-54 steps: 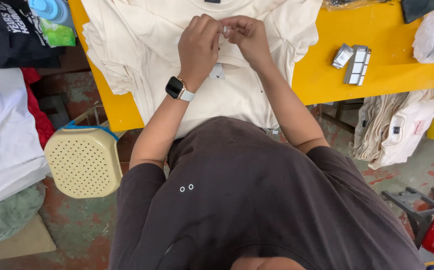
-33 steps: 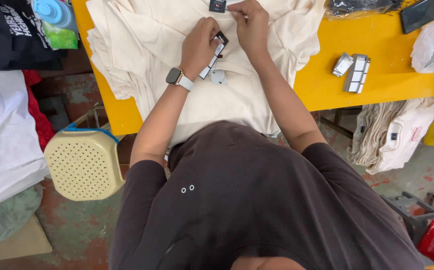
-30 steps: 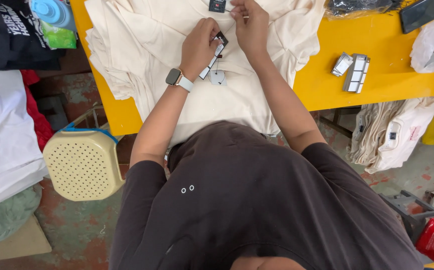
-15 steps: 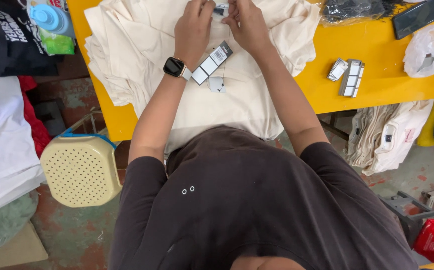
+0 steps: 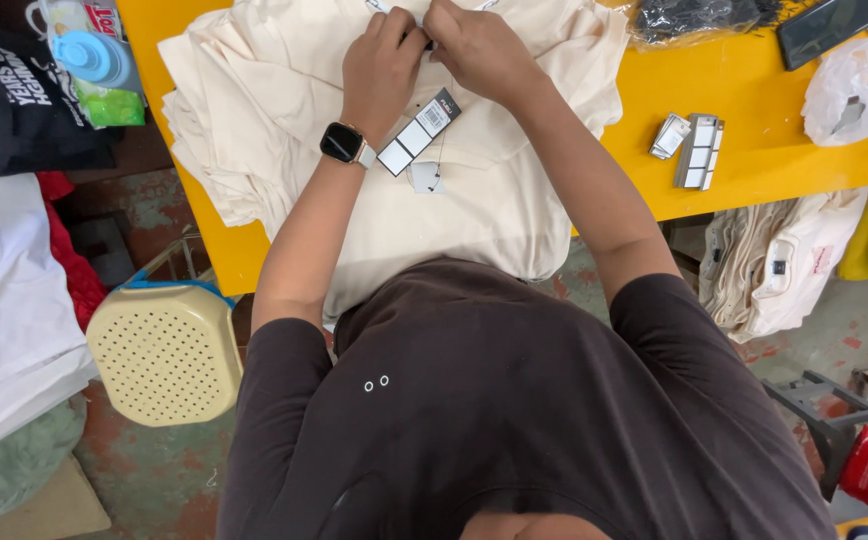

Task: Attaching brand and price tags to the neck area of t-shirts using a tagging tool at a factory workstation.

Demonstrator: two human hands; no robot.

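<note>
A stack of cream shirts [image 5: 474, 210] lies on the yellow table [image 5: 754, 165] in front of me. My left hand [image 5: 382, 62], with a black smartwatch on the wrist, and my right hand [image 5: 479, 45] meet at the top shirt's neck near the frame's upper edge, fingers pinched on the fabric there. A black and white hang tag [image 5: 419, 132] lies on the shirt just beside my left wrist. A thin string runs from it to a small grey tag [image 5: 425, 178]. What my fingertips pinch is partly hidden.
To the right on the table are a small pile of hang tags [image 5: 696, 150], a black phone [image 5: 830, 28], a white plastic bag [image 5: 859, 90] and a dark wrapped bundle [image 5: 699, 14]. A cream perforated stool [image 5: 164, 350] stands at the left; cream garments [image 5: 764, 262] hang at the right.
Both hands have moved up the shirt to its neck. The hang tag that my left hand held against the shirt now lies loose by my left wrist.
</note>
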